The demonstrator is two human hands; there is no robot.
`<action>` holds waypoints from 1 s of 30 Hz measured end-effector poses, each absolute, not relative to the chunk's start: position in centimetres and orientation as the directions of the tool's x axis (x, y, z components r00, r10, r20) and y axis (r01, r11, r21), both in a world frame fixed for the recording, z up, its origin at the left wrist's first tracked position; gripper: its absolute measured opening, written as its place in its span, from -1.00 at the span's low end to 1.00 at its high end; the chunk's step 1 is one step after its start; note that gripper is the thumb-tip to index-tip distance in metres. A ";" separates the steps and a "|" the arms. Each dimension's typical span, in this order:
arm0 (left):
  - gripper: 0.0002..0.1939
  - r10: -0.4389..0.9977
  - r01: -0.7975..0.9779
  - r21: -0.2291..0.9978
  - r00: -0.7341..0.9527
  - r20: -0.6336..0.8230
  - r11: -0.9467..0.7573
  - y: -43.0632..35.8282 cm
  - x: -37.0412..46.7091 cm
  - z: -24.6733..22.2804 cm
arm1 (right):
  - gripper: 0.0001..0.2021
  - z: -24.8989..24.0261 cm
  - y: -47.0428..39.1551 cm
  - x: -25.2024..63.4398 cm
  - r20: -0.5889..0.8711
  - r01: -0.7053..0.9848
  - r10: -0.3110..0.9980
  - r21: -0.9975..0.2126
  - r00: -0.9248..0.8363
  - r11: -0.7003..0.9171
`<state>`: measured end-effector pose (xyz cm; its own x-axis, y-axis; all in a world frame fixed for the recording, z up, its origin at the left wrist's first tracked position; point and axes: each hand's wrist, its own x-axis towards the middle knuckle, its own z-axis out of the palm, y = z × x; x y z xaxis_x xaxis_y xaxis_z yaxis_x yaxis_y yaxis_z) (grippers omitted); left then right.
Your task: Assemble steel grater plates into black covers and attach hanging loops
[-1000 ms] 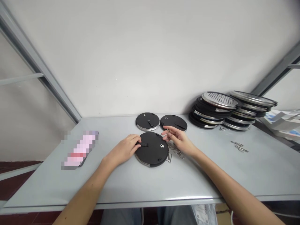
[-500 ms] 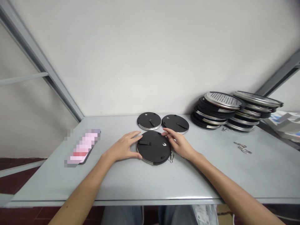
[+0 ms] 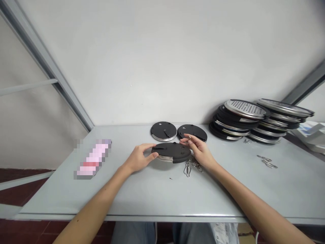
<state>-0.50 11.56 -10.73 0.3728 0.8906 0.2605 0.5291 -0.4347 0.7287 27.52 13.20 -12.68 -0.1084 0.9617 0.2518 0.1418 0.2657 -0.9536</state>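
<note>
My left hand (image 3: 142, 157) is closed on the left edge of a round black disc (image 3: 175, 150) with a silver metal rim. The disc is tilted and raised off the table, its black face with a bar and small knobs upward. By its right edge, my right hand (image 3: 199, 149) pinches a small metal clip (image 3: 189, 137) between thumb and fingers, mostly hidden. Below that hand, metal snap hooks (image 3: 187, 169) lie on the table. Behind the raised disc lie two similar ones, a left disc (image 3: 162, 130) and a right disc (image 3: 190, 130).
Two stacks of similar discs stand at the back right, a nearer stack (image 3: 228, 127) topped by a perforated metal face and a farther stack (image 3: 274, 123). More hooks (image 3: 267, 161) lie on the right of the table (image 3: 142, 196). A blurred phone (image 3: 93, 159) lies left.
My left hand has gripped the disc and lifted and tilted it off the table. My right hand stays by its right edge; more of the metal hooks now shows.
</note>
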 end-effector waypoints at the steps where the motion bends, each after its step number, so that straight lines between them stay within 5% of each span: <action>1: -0.50 0.894 0.525 0.735 0.367 0.258 -0.428 11.6 -0.5 -10.7 | -0.54 -12.7 13.2 27.5 0.253 0.146 0.962 -0.953 -0.106 0.266; 12: -0.50 0.936 0.530 0.784 0.298 0.186 -0.324 11.5 -0.2 -10.2 | -0.57 -12.5 13.0 27.5 0.271 0.229 0.956 -0.929 -0.113 0.291; 30: -0.36 0.873 0.500 0.721 0.359 0.331 -0.479 11.5 -0.8 -10.7 | -0.61 -13.2 12.8 27.6 0.189 0.289 0.958 -0.925 -0.217 0.248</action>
